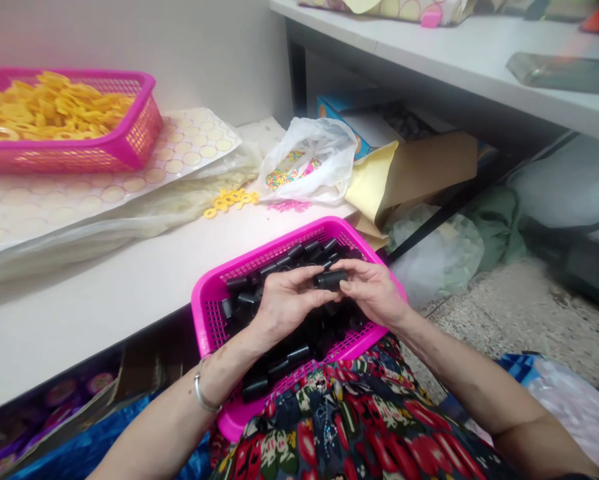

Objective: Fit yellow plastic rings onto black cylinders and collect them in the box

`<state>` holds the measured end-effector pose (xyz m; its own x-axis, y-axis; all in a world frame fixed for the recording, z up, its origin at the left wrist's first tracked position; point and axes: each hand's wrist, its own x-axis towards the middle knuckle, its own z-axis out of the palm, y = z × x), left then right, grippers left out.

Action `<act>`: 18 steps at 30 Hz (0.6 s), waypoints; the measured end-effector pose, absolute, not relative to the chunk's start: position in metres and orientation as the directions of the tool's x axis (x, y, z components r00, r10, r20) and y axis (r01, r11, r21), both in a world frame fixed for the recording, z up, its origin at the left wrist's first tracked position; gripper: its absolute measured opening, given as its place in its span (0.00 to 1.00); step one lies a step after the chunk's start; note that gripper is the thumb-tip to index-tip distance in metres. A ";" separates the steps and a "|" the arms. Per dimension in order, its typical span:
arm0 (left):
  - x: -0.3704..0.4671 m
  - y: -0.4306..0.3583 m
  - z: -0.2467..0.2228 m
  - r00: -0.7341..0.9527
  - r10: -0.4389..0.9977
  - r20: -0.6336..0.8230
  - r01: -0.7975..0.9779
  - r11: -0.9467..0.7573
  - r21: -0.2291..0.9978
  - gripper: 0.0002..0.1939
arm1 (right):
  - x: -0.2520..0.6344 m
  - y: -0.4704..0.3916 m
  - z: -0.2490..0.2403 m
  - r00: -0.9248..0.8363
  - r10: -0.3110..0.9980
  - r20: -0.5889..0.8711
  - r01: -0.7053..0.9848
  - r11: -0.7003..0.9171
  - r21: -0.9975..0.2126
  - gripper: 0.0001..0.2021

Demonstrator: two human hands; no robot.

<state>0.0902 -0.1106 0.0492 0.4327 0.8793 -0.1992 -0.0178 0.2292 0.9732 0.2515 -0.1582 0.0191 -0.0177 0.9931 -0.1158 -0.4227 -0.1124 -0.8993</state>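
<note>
A black cylindrical piece (330, 280) is held level between my two hands, above a pink basket (206, 283) full of similar black pieces. My left hand (286, 300) pinches its left end with thumb and fingers. The right end is gripped by the thumb and fingers of my right hand (374, 290). The basket rests against my lap, tilted, beside the white table's edge. Both hands hide part of the black pieces below them.
On the white table (104, 287) stand a pink basket of yellow pieces (146, 113), small yellow rings (229, 199), pink bits (289, 206) and a plastic bag of coloured beads (324, 150). An open cardboard box (429, 170) lies beyond, under a white shelf (429, 60).
</note>
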 end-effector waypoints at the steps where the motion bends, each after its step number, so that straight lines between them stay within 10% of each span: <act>1: 0.090 -0.111 0.050 0.404 0.897 -0.180 -0.018 0.204 0.979 0.21 | 0.249 -0.158 0.019 0.015 0.996 -0.089 -0.409 -0.075 -0.909 0.14; 6: 0.086 -0.110 0.049 0.301 0.944 -0.132 -0.012 0.142 0.990 0.20 | 0.242 -0.156 0.018 0.104 0.994 0.030 -0.264 0.056 -0.963 0.14; 18: 0.074 -0.088 0.034 0.441 0.827 -0.348 -0.249 0.486 0.838 0.19 | 0.257 -0.150 0.018 0.049 0.968 -0.245 -0.632 -0.160 -0.758 0.16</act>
